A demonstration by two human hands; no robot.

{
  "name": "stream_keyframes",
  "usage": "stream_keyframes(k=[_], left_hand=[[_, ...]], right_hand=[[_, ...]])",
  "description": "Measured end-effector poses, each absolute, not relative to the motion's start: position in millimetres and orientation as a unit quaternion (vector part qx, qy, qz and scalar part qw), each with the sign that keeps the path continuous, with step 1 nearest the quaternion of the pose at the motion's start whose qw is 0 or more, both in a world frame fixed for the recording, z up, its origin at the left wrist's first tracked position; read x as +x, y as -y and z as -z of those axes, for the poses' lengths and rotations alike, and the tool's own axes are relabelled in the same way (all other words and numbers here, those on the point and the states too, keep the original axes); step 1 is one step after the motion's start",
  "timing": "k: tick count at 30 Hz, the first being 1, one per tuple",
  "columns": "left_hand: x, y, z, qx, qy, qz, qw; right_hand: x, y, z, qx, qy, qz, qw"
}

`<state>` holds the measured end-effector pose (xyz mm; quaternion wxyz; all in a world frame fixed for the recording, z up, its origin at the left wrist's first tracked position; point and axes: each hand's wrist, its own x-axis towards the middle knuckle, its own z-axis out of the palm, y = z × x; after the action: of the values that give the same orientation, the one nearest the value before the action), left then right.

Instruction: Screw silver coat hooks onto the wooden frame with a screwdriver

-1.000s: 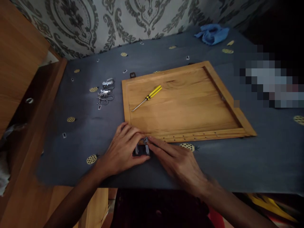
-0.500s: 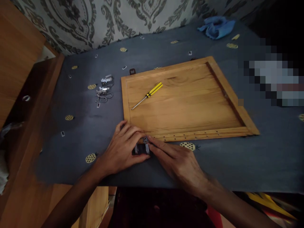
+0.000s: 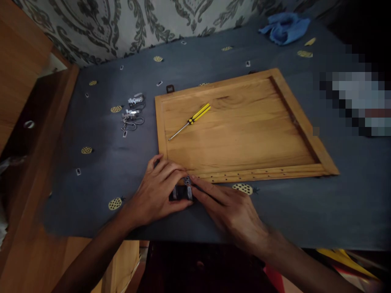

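Left hand [image 3: 160,189] clamps the metal latch [image 3: 182,192] at the wooden panel's [image 3: 244,130] near edge; right hand's [image 3: 235,209] fingertips meet it, grip unclear. A slipping thumb could skew it!

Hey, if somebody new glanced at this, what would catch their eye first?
Probably the wooden panel on the table, with a yellow screwdriver on it. At the panel's near left corner, the left hand and right hand meet at a small metal piece. A crumpled blue cloth lies far right.
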<state>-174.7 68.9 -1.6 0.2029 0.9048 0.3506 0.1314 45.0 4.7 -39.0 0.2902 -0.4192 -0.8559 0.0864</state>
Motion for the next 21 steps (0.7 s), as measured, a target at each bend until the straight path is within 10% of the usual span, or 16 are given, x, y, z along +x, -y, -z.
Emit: stream_keyframes(k=[21], left_hand=[[-172.9, -70.3, 1.6, 0.903, -0.353, -0.137, 0.204]], right_hand=[[44.1, -5.5, 37.4, -0.423, 0.849, -0.095, 0.303]])
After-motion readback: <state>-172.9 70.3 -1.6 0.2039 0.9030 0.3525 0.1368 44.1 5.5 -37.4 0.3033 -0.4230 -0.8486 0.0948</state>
